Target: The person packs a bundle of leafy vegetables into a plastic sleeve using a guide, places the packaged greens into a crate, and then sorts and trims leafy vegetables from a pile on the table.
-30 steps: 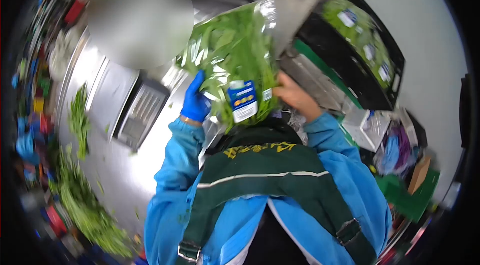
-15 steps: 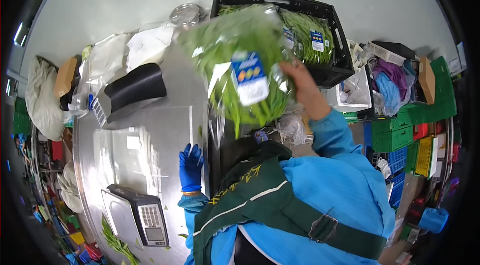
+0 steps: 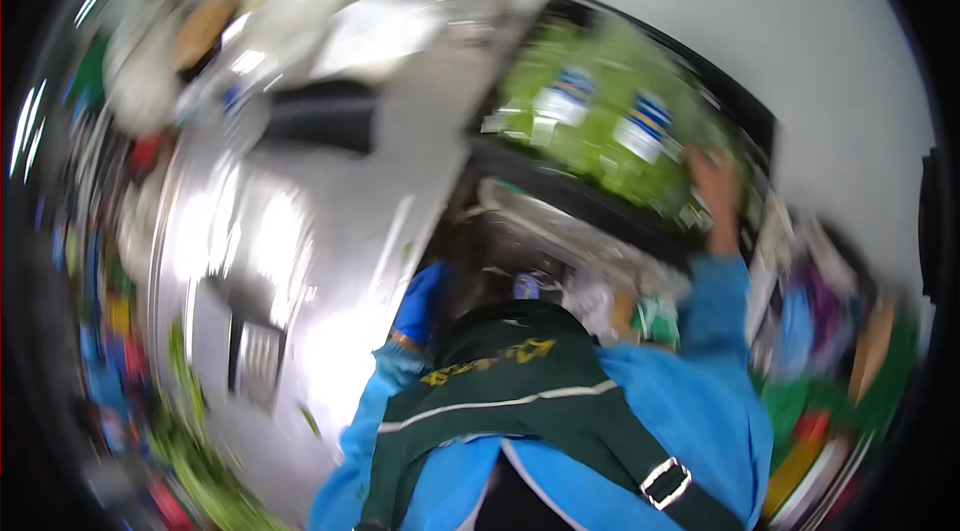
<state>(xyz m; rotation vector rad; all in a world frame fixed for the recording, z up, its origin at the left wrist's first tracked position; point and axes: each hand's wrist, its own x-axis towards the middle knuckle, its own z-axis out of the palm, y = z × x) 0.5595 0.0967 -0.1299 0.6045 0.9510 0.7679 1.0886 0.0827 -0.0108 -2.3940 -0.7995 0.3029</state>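
Observation:
Clear bags of long leafy greens (image 3: 605, 166) with blue-and-white labels fill a black crate (image 3: 590, 193) at the upper right. At the right edge of the nearer bag of greens (image 3: 645, 171), inside the crate, my bare right hand (image 3: 715, 181) seems closed on the plastic, though blur softens the fingers. Lower left of the crate, my left hand (image 3: 422, 301) in a blue glove is by the right edge of the metal table (image 3: 365, 221). Its fingers are smeared, and nothing shows in it.
On the table are a scale (image 3: 235, 351), flat clear plastic bags (image 3: 255, 231), a black curved sheet (image 3: 320, 116) and loose greens (image 3: 205, 461). White paper (image 3: 380, 36) lies at the back. Plastic wrapping (image 3: 590, 301) is below the crate; purple and blue bags (image 3: 810, 311) are at the right.
My right hand has moved right with the bag of greens, which is now down in the crate. The whole view has turned and blurred; my left hand stays near the table edge.

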